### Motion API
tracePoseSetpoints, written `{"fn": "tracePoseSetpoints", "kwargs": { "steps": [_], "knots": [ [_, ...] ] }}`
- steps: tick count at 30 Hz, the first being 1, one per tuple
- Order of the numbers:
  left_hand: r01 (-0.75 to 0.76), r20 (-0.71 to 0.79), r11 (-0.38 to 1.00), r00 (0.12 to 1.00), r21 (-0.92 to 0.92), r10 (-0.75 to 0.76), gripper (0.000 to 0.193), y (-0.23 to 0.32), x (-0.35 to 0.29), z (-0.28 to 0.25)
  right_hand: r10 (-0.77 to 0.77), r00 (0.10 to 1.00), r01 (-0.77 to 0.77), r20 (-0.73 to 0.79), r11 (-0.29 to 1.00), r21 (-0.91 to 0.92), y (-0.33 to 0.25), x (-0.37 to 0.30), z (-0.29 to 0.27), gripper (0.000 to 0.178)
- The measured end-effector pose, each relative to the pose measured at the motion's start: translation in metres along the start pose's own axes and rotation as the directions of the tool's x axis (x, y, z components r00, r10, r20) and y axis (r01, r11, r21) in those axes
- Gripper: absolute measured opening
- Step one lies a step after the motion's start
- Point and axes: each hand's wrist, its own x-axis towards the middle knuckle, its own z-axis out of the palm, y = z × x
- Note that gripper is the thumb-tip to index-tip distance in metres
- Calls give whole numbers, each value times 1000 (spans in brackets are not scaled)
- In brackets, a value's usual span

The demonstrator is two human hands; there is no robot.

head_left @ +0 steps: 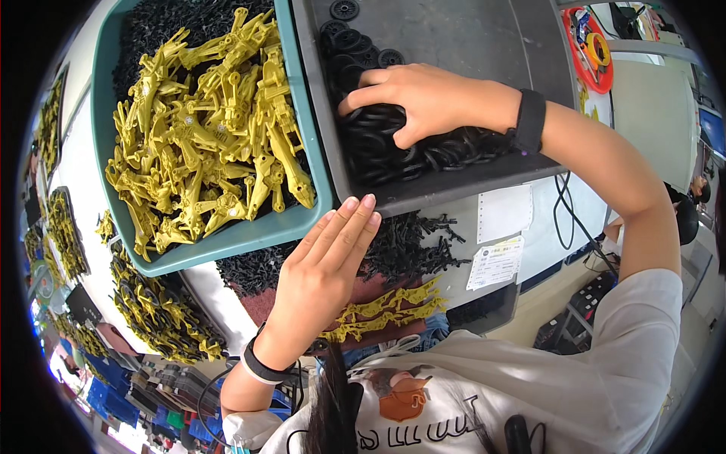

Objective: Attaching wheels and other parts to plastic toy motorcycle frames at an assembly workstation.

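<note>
My right hand (423, 98) reaches into a dark grey tray (484, 53), over a pile of black rubber-like rings (454, 151). Its thumb and fingers are curved and spread apart, touching the rings; nothing shows gripped between them, though some fingertips are partly hidden. At the tray's near-left corner, my left hand (325, 257) has its fingers stretched out straight and holds nothing. Several black spoked wheels (346, 39) lie at the tray's far-left side. Left of it, a teal bin (219, 246) holds a heap of yellow plastic frame parts (204, 136) and small black parts.
Small black parts (412, 246) spread in front of the tray. Two rows of yellow parts (386, 306) lie close to my body. More assembled yellow-and-black pieces (162, 310) are at left. A paper label (495, 262) and a red tray with tape (590, 49) are at right.
</note>
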Motion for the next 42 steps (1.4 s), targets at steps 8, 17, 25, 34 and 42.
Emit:
{"fn": "tracePoseSetpoints", "kwargs": {
  "steps": [8,17,25,34,42],
  "knots": [
    [21,2,998,1000,-58,-21,52,-1,-1,-2,9,996,-17,94,996,88,-1,-26,-10,60],
    [-4,40,992,999,-123,9,53,-4,-6,-2,102,994,-56,-48,821,569,15,-41,-8,65],
    [57,-3,998,998,-34,-57,41,4,-42,-37,517,847,-87,-123,364,927,7,-62,-22,62],
    [144,-197,989,971,37,-134,29,31,-130,-63,614,665,56,-426,527,848,3,-66,-12,46],
    [167,-333,979,935,120,-119,27,57,-313,-29,682,284,128,-674,669,732,-48,-83,11,31]
  ]
}}
